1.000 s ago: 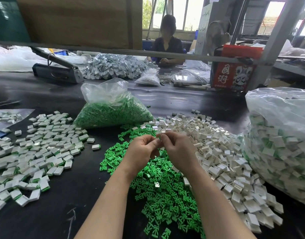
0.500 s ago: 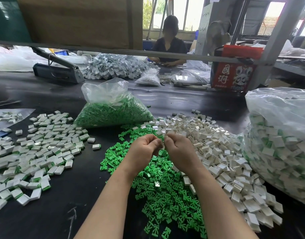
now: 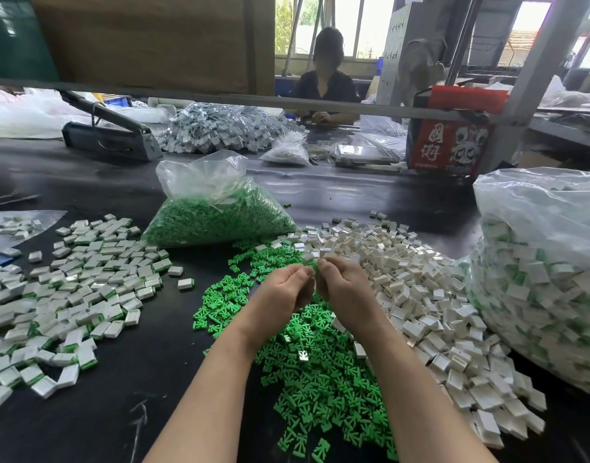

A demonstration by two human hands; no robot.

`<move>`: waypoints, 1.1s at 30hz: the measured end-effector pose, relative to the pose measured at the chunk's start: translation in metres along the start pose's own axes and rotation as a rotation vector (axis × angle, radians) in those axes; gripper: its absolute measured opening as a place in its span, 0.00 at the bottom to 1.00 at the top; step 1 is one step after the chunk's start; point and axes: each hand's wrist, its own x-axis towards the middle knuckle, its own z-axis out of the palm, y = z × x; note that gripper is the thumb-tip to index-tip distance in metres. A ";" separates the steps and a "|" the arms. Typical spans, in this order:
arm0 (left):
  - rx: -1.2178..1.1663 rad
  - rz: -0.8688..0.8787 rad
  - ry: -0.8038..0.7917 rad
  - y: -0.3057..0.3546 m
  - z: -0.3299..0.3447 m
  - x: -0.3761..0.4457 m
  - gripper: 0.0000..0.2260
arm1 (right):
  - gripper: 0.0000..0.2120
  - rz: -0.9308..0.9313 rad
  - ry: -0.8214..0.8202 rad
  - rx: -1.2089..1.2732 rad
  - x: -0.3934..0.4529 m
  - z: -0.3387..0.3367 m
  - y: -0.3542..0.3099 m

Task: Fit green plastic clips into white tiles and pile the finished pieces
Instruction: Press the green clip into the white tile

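Two hands in view: left hand [image 3: 283, 292], right hand [image 3: 345, 290]. Loose piles on the tabletop [image 3: 86, 422], three: green clips [image 3: 307, 379] at centre, too many to count; white tiles [image 3: 420, 295] to the right, too many to count; finished pieces [image 3: 69, 295] to the left, too many to count. One stray finished piece [image 3: 185, 283] just off the left pile. Clear bags: one of green clips [image 3: 216, 212] far centre, one of finished pieces [image 3: 537, 279] far right. One red box [image 3: 450, 142] further back. One person [image 3: 323, 78] seated beyond.
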 end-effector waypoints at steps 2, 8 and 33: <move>0.010 0.033 0.009 -0.001 0.003 0.001 0.11 | 0.19 -0.005 0.027 0.021 -0.001 0.002 -0.001; 0.023 0.072 0.024 -0.003 0.003 0.002 0.15 | 0.18 -0.001 0.041 -0.013 -0.001 0.004 -0.001; -0.092 -0.024 -0.043 0.006 -0.003 -0.004 0.11 | 0.14 0.080 -0.155 0.136 -0.002 -0.011 -0.013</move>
